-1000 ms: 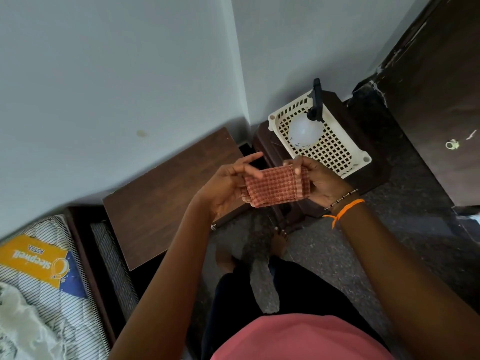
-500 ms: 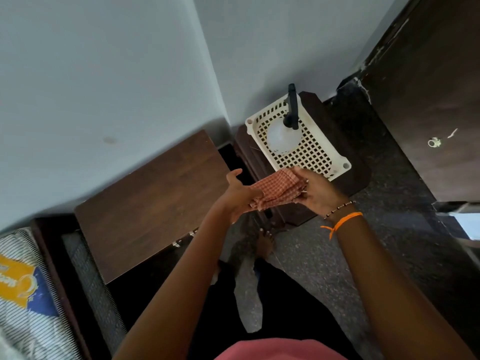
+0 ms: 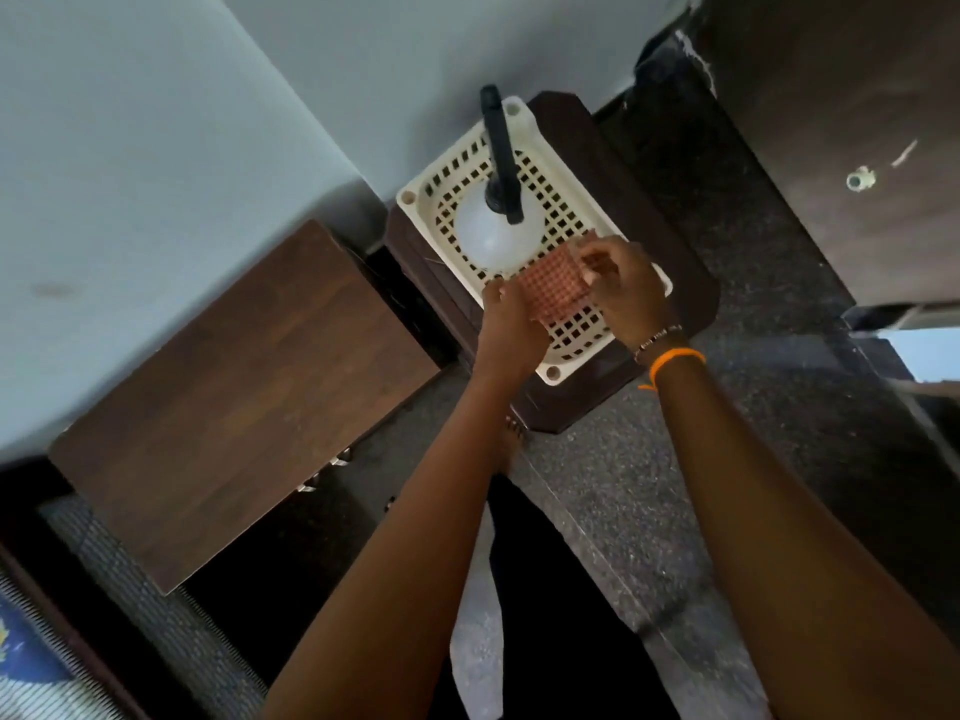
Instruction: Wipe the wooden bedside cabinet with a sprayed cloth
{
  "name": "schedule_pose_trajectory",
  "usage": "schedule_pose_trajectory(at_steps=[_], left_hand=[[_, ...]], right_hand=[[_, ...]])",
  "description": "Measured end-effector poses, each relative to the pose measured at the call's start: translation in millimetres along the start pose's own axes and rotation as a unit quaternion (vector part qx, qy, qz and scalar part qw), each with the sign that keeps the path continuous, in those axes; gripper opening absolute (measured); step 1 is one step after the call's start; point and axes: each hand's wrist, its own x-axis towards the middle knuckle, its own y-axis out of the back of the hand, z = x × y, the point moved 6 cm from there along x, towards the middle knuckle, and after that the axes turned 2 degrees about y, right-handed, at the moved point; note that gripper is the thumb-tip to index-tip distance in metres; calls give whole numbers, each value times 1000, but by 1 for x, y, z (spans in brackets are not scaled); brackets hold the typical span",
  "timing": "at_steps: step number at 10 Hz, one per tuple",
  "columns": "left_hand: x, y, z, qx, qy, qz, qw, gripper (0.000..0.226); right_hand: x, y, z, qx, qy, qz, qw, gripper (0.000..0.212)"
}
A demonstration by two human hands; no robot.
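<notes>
A folded orange checked cloth point(image 3: 556, 288) is held between both hands over the near half of a cream plastic basket point(image 3: 571, 350). My left hand point(image 3: 506, 330) grips the cloth's left edge and my right hand point(image 3: 621, 285) pinches its right edge. A white spray bottle point(image 3: 491, 233) with a black trigger head stands in the basket just beyond the cloth. The wooden bedside cabinet point(image 3: 234, 397) with a bare brown top stands to the left, against the wall.
The basket rests on a small dark stool point(image 3: 691, 283) in the corner. A dark wooden door point(image 3: 841, 122) is at the right. A bed frame and mattress point(image 3: 62, 662) lie at the lower left. Speckled stone floor point(image 3: 649, 511) lies below my arms.
Both hands have carried the cloth away from above the floor and over the basket, closer to the spray bottle. The view has shifted right, so less of the mattress shows.
</notes>
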Motion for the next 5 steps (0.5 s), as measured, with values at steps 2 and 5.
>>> schedule_pose_trajectory(at_steps=[2,5], left_hand=[[-11,-13,-2,158,-45,-56,985,64],[-60,50,-41,14,-20,67,997,33]], right_hand=[[1,-12,17,-106,26,-42,993,48],[-46,-25,-51,-40,31,14,999,27]])
